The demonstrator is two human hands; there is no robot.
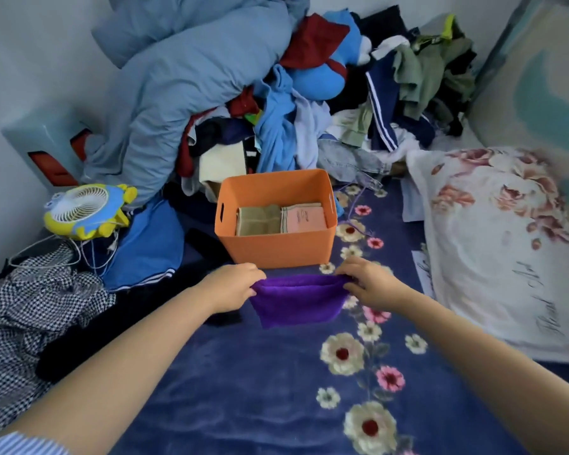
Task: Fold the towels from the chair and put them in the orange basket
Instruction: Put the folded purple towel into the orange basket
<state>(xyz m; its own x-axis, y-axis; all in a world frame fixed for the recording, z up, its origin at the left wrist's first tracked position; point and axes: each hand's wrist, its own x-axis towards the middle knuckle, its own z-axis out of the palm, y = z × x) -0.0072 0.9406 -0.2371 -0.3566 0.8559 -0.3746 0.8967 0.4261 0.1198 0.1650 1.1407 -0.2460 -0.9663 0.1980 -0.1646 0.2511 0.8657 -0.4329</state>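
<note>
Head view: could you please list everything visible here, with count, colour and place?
purple towel: one, purple, folded over, held just in front of the basket
orange basket: one, orange, centre of the blanket
folded towels: two, olive and pink, inside the basket
blanket: one, navy, floral, underneath
duvet: one, grey-blue, back left
clothes pile: mixed colours, behind the basket
fan: one, yellow and blue, left
checked cloth: one, black-and-white, left
pillow: one, white, floral, right
hands: left hand and right hand each grip a top corner of the towel
</note>
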